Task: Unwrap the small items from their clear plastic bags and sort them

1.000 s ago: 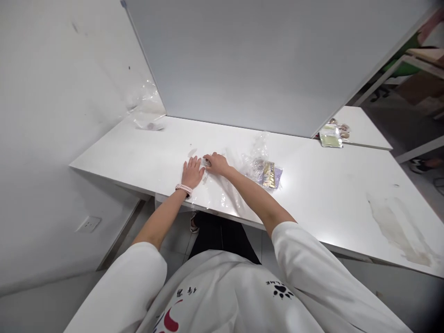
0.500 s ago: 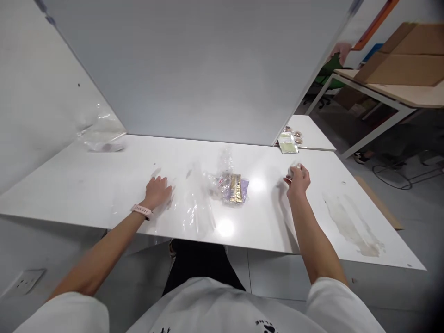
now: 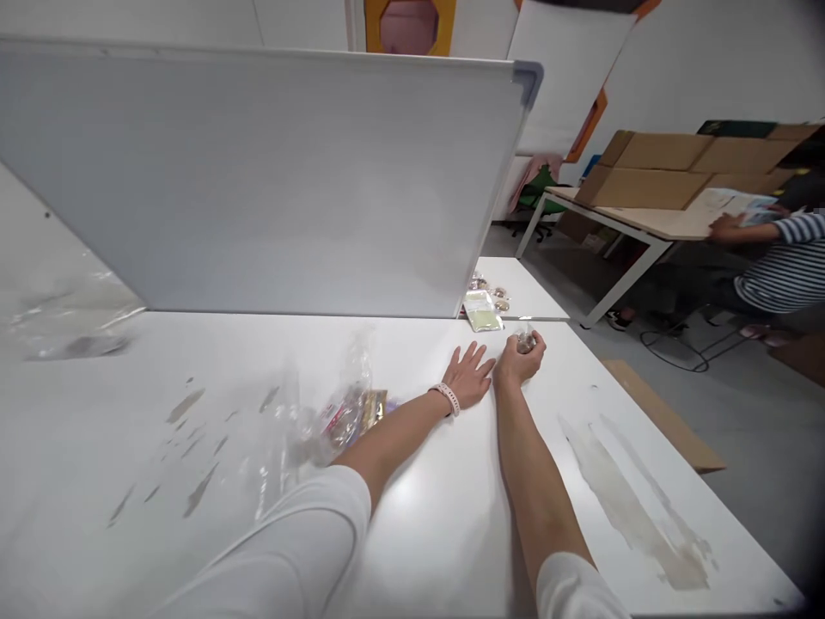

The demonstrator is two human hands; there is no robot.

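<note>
My right hand point(image 3: 519, 362) rests on the white table point(image 3: 451, 516) near its far right corner, fingers closed around a small clear-wrapped item point(image 3: 525, 340). My left hand point(image 3: 468, 376) lies flat just to its left, fingers spread, a pink watch band on the wrist. Behind my left forearm lies a crumpled clear plastic bag point(image 3: 335, 413) holding gold and purple packets point(image 3: 374, 404). A green packet point(image 3: 482, 310) and several small round pieces point(image 3: 496, 297) lie on the far table section, just beyond my hands.
A large grey board point(image 3: 258, 180) stands upright along the table's back. Another clear bag point(image 3: 58, 331) lies far left. Brownish stains point(image 3: 632, 507) mark the table's right side. A person in a striped sleeve point(image 3: 783, 258) works at a wooden table point(image 3: 657, 223) with cardboard boxes point(image 3: 650, 168).
My right hand carried the small wrapped item from the table's middle to the far right corner. My left hand followed across and laid flat beside it. The view swung right.
</note>
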